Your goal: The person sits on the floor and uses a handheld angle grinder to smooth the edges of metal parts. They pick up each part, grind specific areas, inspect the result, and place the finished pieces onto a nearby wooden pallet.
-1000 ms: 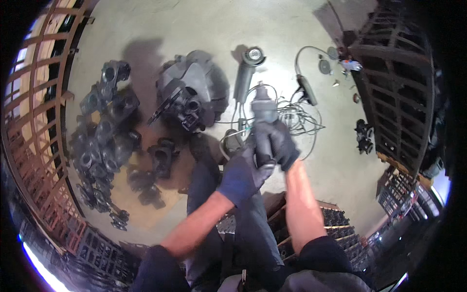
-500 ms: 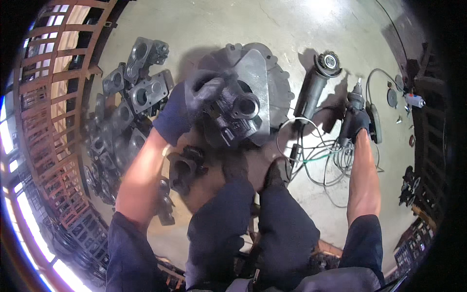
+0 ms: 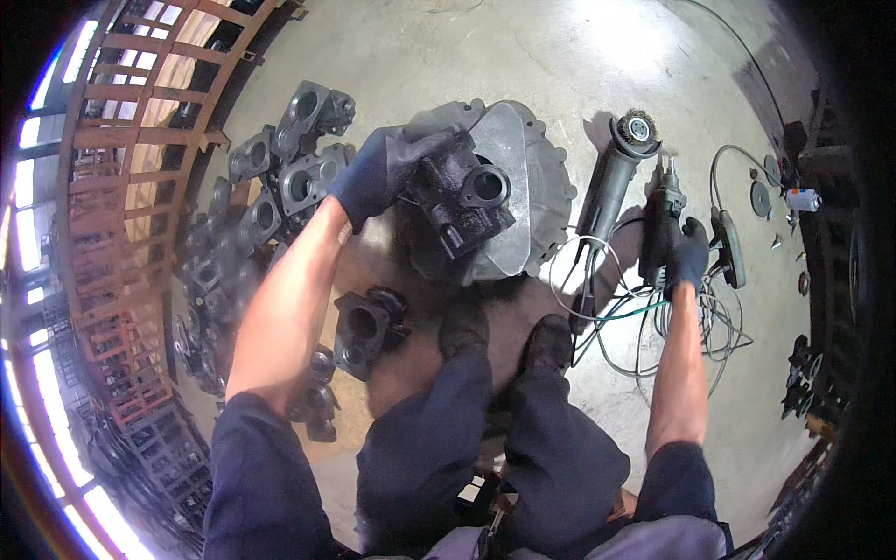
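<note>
My gloved left hand (image 3: 383,173) grips the upper left side of a black cast metal housing (image 3: 457,201) with a round flanged opening. The housing rests tilted on a flat grey plate (image 3: 511,140) atop a dark, round, ribbed casting (image 3: 551,191). My gloved right hand (image 3: 688,259) is beside the rear of a dark die grinder (image 3: 665,210) lying on the floor, its fingers loosely apart and partly hidden. Left of that tool lies an angle grinder (image 3: 611,182) with a wire wheel.
Several similar castings (image 3: 266,215) are heaped at the left, and one casting (image 3: 362,331) stands near my left foot. Coiled cables (image 3: 644,327) spread below the grinders. To the right lie a loose disc (image 3: 761,200) and a spray can (image 3: 803,199). A rusty metal rack (image 3: 121,196) borders the left.
The die grinder has come down onto the floor and my right hand has loosened from it. The housing has turned slightly under my left hand. The whole view has shifted a little.
</note>
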The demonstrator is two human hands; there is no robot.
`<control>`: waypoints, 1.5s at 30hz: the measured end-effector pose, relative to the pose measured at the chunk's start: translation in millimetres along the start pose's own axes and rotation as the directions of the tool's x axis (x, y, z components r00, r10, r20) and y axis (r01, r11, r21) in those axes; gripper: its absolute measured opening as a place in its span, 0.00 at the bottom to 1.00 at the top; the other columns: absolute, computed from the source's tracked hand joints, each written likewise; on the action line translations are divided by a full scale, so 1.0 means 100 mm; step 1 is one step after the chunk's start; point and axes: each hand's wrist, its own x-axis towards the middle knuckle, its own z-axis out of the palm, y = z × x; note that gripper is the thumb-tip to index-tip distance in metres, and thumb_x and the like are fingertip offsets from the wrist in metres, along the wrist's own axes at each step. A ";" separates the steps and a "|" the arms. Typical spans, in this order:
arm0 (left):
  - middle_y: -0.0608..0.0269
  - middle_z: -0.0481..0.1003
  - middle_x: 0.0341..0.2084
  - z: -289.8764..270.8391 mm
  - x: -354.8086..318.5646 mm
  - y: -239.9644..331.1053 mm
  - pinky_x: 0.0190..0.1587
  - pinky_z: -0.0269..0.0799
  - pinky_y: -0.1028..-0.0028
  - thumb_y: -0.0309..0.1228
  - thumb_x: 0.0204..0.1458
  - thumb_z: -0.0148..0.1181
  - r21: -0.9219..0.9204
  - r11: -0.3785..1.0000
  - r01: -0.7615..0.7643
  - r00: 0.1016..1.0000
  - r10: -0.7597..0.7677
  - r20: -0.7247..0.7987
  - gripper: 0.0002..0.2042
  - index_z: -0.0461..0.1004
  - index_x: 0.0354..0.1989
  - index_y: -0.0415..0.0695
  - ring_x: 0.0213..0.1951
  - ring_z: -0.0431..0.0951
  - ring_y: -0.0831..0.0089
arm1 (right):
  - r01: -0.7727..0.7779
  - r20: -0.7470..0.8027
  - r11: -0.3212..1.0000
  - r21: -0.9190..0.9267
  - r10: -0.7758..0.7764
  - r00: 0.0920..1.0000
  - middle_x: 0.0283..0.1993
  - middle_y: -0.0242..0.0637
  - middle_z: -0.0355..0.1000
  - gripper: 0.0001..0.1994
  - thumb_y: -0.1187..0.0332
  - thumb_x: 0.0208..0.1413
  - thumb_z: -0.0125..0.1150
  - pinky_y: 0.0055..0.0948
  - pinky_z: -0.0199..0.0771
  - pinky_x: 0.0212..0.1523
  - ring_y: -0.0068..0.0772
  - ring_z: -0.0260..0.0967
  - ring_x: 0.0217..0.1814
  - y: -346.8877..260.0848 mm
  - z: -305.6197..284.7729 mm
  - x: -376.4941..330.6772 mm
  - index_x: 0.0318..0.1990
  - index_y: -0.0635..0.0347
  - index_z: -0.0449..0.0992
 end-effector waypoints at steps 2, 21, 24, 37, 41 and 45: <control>0.47 0.78 0.45 -0.06 -0.03 0.02 0.49 0.77 0.65 0.18 0.37 0.63 0.139 0.990 -0.033 0.999 0.033 0.001 0.29 0.73 0.55 0.43 0.45 0.81 0.52 | -0.012 0.068 0.966 0.260 -0.006 0.998 0.41 0.53 0.79 0.21 0.55 0.56 0.63 0.40 0.75 0.46 0.47 0.78 0.45 -0.09 -0.24 -0.48 0.45 0.68 0.77; 0.70 0.77 0.25 0.08 -0.03 0.16 0.30 0.71 0.77 0.35 0.60 0.61 -0.098 0.922 0.375 0.921 -0.383 -0.069 0.11 0.80 0.38 0.37 0.26 0.73 0.82 | -0.389 0.331 0.906 0.166 0.320 0.888 0.41 0.47 0.79 0.14 0.62 0.57 0.65 0.37 0.74 0.46 0.46 0.76 0.44 0.37 0.15 -2.29 0.45 0.62 0.77; 0.70 0.76 0.24 0.09 -0.26 -0.04 0.29 0.69 0.78 0.34 0.60 0.61 -0.143 0.885 0.444 0.888 -0.456 -0.064 0.11 0.80 0.33 0.38 0.25 0.72 0.81 | -0.363 0.300 0.926 0.100 0.320 0.899 0.38 0.45 0.78 0.14 0.60 0.57 0.64 0.38 0.73 0.42 0.45 0.76 0.40 0.54 0.24 -2.33 0.41 0.62 0.76; 0.72 0.76 0.24 0.11 -0.06 0.17 0.28 0.66 0.80 0.40 0.62 0.58 -0.466 0.639 0.612 0.723 -0.691 0.001 0.16 0.80 0.31 0.37 0.25 0.70 0.85 | -0.558 0.294 0.734 0.388 0.475 0.829 0.30 0.29 0.73 0.11 0.63 0.58 0.64 0.27 0.68 0.33 0.20 0.63 0.30 0.84 0.44 -2.48 0.37 0.64 0.76; 0.71 0.77 0.24 0.11 0.07 0.21 0.31 0.69 0.79 0.36 0.61 0.59 -0.198 0.847 0.493 0.861 -0.507 -0.027 0.13 0.80 0.34 0.36 0.27 0.71 0.84 | -0.386 0.227 0.864 0.323 0.325 0.918 0.29 0.31 0.74 0.09 0.65 0.59 0.63 0.28 0.69 0.34 0.22 0.65 0.31 0.71 0.32 -2.46 0.36 0.63 0.76; 0.65 0.81 0.33 0.05 0.10 0.16 0.35 0.74 0.78 0.24 0.55 0.60 0.111 0.986 0.122 0.992 -0.120 -0.033 0.09 0.79 0.43 0.35 0.30 0.76 0.80 | -0.165 0.162 0.963 0.214 0.132 0.978 0.34 0.39 0.77 0.10 0.63 0.58 0.65 0.33 0.73 0.40 0.34 0.74 0.36 0.43 0.27 -2.22 0.39 0.60 0.78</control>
